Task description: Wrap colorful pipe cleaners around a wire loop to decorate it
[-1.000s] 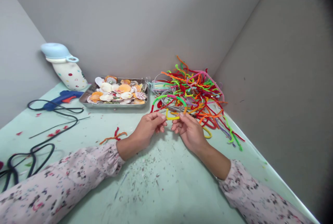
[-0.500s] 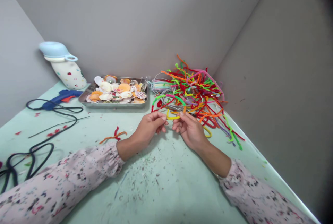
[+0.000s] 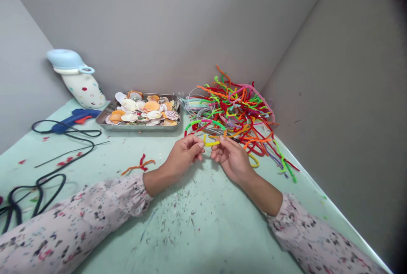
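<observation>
A loop of fuzzy wire (image 3: 207,121), green, pink, red, orange and yellow, stands upright between my two hands over the table's middle. My left hand (image 3: 187,151) pinches its left side, thumb against fingers. On the right, the thumb and fingers of my right hand (image 3: 229,153) are closed on the loop where orange meets yellow. A short yellow end sticks up between the hands. Just behind is a tangled pile of coloured fuzzy wires (image 3: 251,108). The fingertips hide parts of the loop.
A metal tray (image 3: 140,128) of shells stands at the back, beside a white bottle (image 3: 83,89) with a blue lid. A blue glue gun (image 3: 71,121) and its black cord (image 3: 47,177) lie at left. Red and orange wire pieces (image 3: 140,166) rest near my left wrist.
The top of the loop has tipped slightly down. Both hands keep nearly the same place and hold.
</observation>
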The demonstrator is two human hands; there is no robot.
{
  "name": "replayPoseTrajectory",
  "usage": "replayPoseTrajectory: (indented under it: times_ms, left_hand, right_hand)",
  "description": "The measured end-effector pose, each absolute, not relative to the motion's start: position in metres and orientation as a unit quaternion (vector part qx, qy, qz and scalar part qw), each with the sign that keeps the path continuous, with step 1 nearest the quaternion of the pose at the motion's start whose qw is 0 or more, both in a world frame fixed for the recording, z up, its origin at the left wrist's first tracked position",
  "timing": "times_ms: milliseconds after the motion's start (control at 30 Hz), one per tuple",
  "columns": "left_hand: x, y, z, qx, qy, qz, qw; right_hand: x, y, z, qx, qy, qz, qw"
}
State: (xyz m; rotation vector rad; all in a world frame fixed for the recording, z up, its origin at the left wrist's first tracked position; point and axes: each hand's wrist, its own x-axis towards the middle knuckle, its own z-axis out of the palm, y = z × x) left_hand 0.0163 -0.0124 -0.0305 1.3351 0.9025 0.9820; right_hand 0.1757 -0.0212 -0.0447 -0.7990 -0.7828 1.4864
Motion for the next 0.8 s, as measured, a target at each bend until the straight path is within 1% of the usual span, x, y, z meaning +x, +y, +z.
replayPoseTrajectory:
  times_ms: [233,533,800]
  left_hand:
    - [0.0179,-0.0159,-0.0257,0.579,0.395,0.401,0.589]
    - [0.018,-0.0149,-0.0268,0.585,0.398,0.418,0.57]
    - [0.0204,-0.0185,-0.0242,0.573,0.401,0.423,0.576]
  right_hand:
    - [0.1785,-0.0193,-0.0475,-0.351,-0.32,0.643,0.601]
    - [0.1768,-0.0206,-0.046,-0.349,-0.323,0.652,0.591]
    - [0.1778,-0.0193,-0.0466,-0.349,-0.321,0.65,0.594]
